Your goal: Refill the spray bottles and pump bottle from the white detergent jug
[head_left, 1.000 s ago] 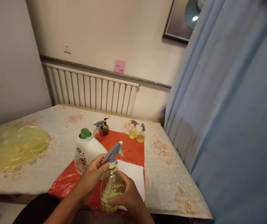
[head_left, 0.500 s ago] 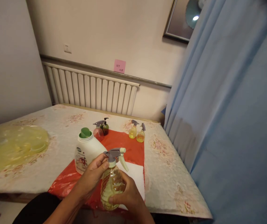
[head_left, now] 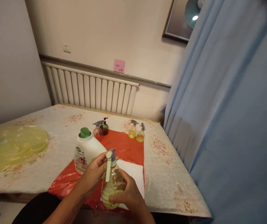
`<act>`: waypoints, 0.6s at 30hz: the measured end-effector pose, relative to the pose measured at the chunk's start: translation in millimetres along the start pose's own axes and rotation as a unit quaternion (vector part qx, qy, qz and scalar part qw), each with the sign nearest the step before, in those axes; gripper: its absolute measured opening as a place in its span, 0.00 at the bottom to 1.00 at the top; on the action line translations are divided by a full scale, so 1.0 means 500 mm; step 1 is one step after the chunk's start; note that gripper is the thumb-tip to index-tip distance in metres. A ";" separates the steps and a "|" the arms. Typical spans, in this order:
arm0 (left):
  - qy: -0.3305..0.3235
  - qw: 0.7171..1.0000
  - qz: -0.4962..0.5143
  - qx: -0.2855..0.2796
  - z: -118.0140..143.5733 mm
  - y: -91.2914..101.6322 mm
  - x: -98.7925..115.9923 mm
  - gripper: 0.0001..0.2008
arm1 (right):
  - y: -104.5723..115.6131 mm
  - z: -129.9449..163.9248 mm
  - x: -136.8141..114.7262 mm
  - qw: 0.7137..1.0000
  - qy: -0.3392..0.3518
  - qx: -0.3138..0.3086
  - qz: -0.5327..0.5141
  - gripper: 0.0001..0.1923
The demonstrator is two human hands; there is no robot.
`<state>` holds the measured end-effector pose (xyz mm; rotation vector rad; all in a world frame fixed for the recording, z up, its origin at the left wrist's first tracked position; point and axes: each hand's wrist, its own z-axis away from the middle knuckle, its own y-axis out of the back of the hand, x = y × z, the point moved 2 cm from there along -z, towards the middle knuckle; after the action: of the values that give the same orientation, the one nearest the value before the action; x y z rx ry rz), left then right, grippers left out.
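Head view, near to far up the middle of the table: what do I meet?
Clear spray bottle gripped by both hands, left hand at its trigger head, right hand on its body → white jug with green cap → pink spray bottle → radiator.

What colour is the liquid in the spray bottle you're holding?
Pale yellow, seen through the clear ribbed spray bottle; the head view shows it best.

The spray bottle (head_left: 112, 189) is clear, ribbed, glossy plastic with a matt grey and cream plastic trigger head (head_left: 110, 158). The jug (head_left: 85, 152) is smooth white plastic. The red sheet (head_left: 126, 147) looks like shiny plastic film; the tablecloth (head_left: 168, 174) is matt, textured cloth.
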<state>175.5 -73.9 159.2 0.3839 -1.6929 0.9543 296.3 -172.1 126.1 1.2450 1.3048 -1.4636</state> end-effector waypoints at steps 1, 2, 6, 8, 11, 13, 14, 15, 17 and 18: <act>0.000 1.000 -0.004 0.004 0.000 0.000 0.000 0.22 | -0.001 0.000 -0.001 1.000 -0.002 0.000 0.000 0.38; 0.001 1.000 -0.010 0.006 0.001 0.001 -0.001 0.22 | -0.002 0.001 -0.001 1.000 -0.003 -0.001 -0.001 0.38; -0.011 0.999 -0.046 -0.008 -0.002 0.016 -0.003 0.19 | -0.004 0.005 -0.004 1.000 -0.003 -0.018 -0.020 0.40; -0.023 0.998 -0.052 -0.023 -0.003 0.023 -0.003 0.17 | -0.004 0.006 -0.004 0.999 -0.004 -0.026 -0.032 0.40; -0.038 0.998 -0.042 -0.032 -0.003 0.027 -0.005 0.18 | -0.005 0.005 -0.004 0.999 0.002 -0.029 -0.033 0.39; -0.038 0.998 -0.032 -0.029 -0.004 0.026 -0.009 0.19 | -0.007 0.005 -0.003 0.999 0.006 -0.031 -0.033 0.38; -0.032 0.999 -0.029 -0.030 -0.006 0.025 -0.012 0.19 | -0.008 0.004 -0.002 0.999 0.006 -0.033 -0.036 0.39; -0.026 0.999 -0.029 -0.028 -0.008 0.025 -0.015 0.19 | -0.008 0.004 0.000 0.999 0.004 -0.037 -0.040 0.39; -0.018 0.999 -0.042 -0.012 -0.013 0.026 -0.023 0.20 | -0.004 0.000 0.005 0.998 0.006 -0.039 -0.048 0.41; -0.021 0.998 -0.054 0.002 -0.014 0.030 -0.028 0.21 | 0.003 -0.005 0.009 0.998 0.011 -0.039 -0.049 0.42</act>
<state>175.0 -62.2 141.2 0.4970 -1.6909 0.8765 297.2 -169.9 121.5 1.1625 1.4418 -1.4558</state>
